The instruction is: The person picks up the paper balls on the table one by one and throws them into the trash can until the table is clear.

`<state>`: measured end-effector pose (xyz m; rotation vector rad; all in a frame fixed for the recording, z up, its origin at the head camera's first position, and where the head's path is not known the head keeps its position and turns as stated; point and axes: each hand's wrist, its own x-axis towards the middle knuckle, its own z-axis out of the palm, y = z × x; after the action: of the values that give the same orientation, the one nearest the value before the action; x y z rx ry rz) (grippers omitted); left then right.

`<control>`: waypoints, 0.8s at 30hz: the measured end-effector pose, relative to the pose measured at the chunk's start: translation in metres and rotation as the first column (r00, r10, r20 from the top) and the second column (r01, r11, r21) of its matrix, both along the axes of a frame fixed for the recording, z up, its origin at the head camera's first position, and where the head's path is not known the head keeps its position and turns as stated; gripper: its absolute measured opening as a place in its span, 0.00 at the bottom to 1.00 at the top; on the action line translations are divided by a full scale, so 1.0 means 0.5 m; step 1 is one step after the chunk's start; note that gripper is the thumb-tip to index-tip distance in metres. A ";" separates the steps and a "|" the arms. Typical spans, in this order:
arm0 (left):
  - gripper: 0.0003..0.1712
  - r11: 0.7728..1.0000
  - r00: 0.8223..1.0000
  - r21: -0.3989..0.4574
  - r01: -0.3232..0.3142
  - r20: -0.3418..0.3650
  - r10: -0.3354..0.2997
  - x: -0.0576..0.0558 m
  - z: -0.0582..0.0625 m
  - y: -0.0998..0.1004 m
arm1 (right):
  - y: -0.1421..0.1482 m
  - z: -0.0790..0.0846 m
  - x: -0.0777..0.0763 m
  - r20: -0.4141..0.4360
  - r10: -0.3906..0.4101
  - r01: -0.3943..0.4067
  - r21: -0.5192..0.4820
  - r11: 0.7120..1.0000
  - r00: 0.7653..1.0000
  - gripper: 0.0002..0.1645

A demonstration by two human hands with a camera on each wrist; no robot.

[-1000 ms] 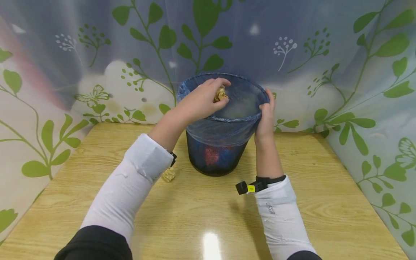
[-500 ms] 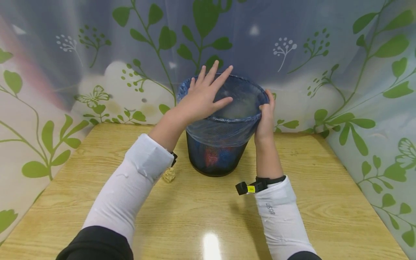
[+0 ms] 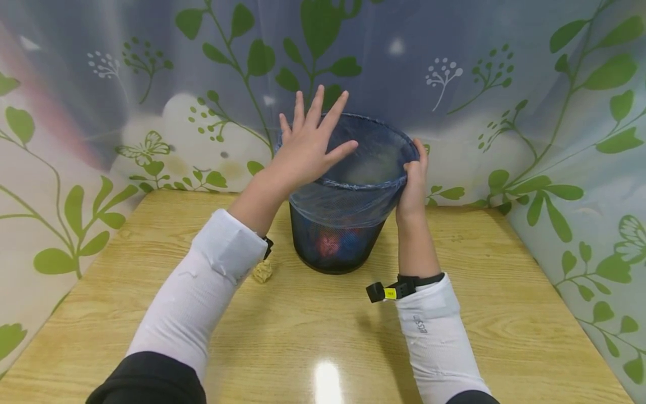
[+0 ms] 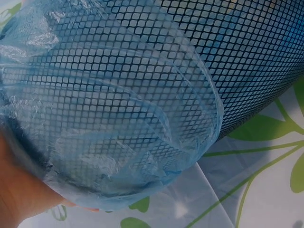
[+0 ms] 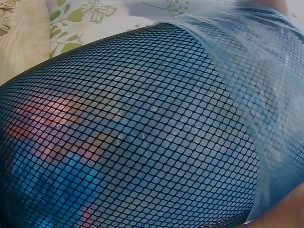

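Observation:
A black mesh wastebasket [image 3: 335,249] stands on the table, lined with a translucent blue plastic bag [image 3: 348,206] folded over its rim. My left hand [image 3: 304,150] is above the near left side of the opening, fingers spread and nothing held. On the right, my right hand [image 3: 414,185] grips the rim, thumb and fingers over the bag's edge. Pink and blue crumpled pieces [image 5: 57,180] show through the mesh low in the basket. A ball of crumpled yellowish paper [image 3: 262,271] lies on the table left of the basket, near my left wrist.
The wood-patterned table [image 3: 313,325] extends around the basket. Behind it hangs a curtain [image 3: 202,134] printed with leaves, which also closes in both sides. Black camera straps [image 3: 404,286] sit on the wrists over white sleeves.
My left hand has let go of a crumpled yellowish paper ball over the basket. Its fingers have spread, and the hand has shifted slightly up and left. The right hand stays on the rim.

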<state>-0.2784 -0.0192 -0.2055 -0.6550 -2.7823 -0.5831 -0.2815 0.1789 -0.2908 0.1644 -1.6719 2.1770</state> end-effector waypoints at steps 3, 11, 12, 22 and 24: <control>0.46 1.000 1.000 0.014 0.000 0.028 0.000 0.002 -0.001 -0.003 | 0.001 -0.001 0.001 0.003 0.003 -0.003 0.001 1.000 1.000 0.41; 0.45 0.993 1.000 0.119 -0.006 0.024 0.003 0.008 -0.012 -0.020 | 0.003 -0.002 0.003 0.017 0.008 -0.008 -0.001 1.000 1.000 0.40; 0.45 0.992 1.000 0.127 -0.006 0.021 0.003 0.009 -0.014 -0.022 | 0.003 -0.002 0.003 0.019 0.009 -0.009 -0.003 1.000 1.000 0.40; 0.44 0.990 1.000 0.143 -0.004 0.028 0.000 0.013 -0.030 -0.044 | 0.006 -0.001 -0.001 0.001 0.009 -0.009 -0.010 1.000 1.000 0.41; 0.44 0.988 1.000 0.153 -0.002 0.020 -0.001 0.015 -0.033 -0.050 | 0.005 -0.002 -0.001 -0.004 0.013 -0.013 -0.012 1.000 1.000 0.41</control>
<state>-0.2710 -0.0441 -0.2220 -0.6182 -2.7211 -0.7984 -0.2820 0.1816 -0.2916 0.1765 -1.6596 2.1940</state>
